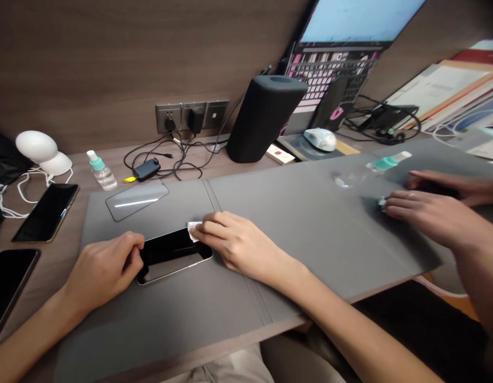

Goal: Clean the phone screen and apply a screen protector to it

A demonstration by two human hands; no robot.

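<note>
A phone (pixel 172 258) with a dark, glossy screen lies face up on the grey desk mat (pixel 182 324). My left hand (pixel 106 266) grips its left end, thumb and curled fingers at the edge. My right hand (pixel 230 242) presses a small white wipe (pixel 194 231) onto the upper right part of the screen. Its fingers are closed over the wipe, hiding part of it. Just behind the phone, a clear screen protector (pixel 137 200) with a black border rests on the mat. Beyond that stands a small spray bottle (pixel 104 173) with a teal and white top.
Two more phones, one (pixel 47 213) farther back and one (pixel 10 282) nearer, lie at left. A black speaker-like box (pixel 264 119) and tangled cables stand behind. On the right, another person's hands (pixel 426 210) work beside a second spray bottle (pixel 370 170), lying on its side.
</note>
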